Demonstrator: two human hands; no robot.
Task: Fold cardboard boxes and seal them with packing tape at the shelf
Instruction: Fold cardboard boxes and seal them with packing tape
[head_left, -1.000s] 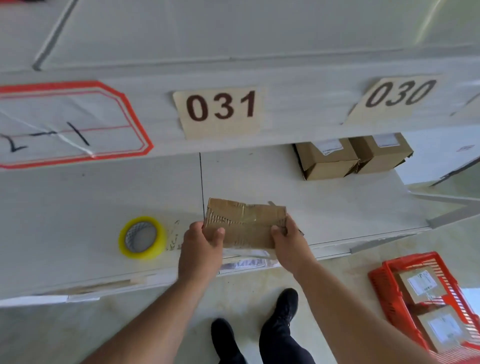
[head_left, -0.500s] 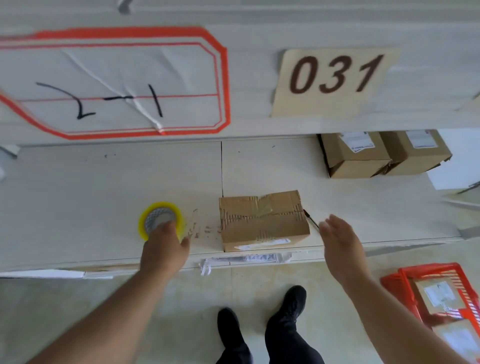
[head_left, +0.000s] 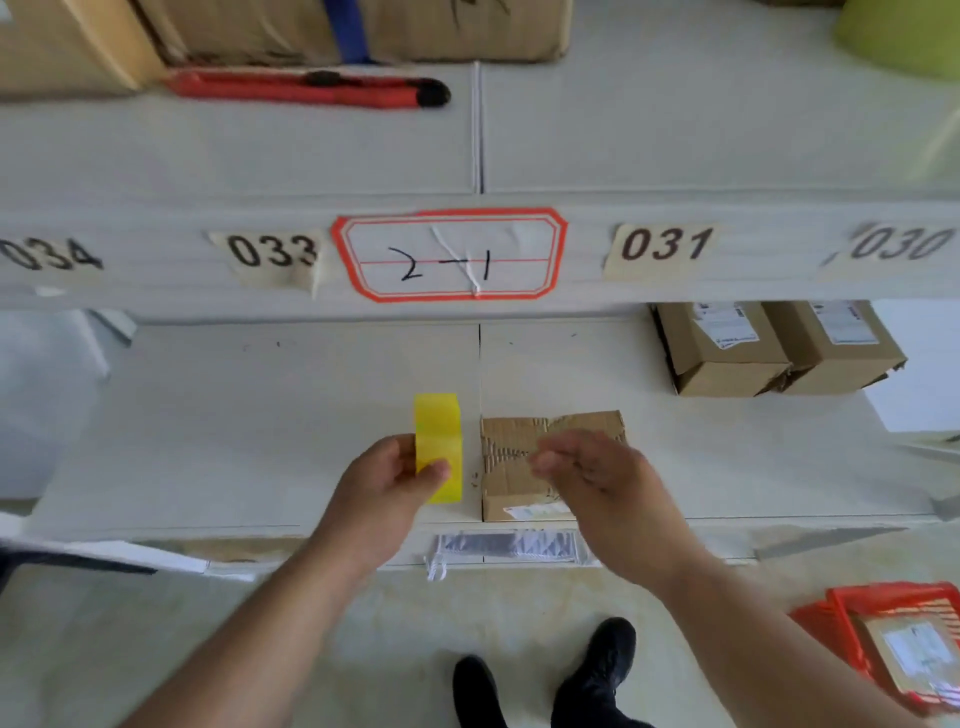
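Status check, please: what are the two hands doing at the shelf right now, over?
Left hand grips yellow tape roll, held on edge. Right hand blurred above small cardboard box, holding nothing visible. Box on shelf; nothing in the way.

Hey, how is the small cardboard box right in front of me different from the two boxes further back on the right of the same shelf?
The small cardboard box lies at the shelf's front edge, partly behind the right hand; the two back boxes sit deep under the upper shelf. Its top looks torn, with bare corrugation showing; theirs look smooth, each with a white label on top. It stands alone; they sit side by side. All are brown cardboard.
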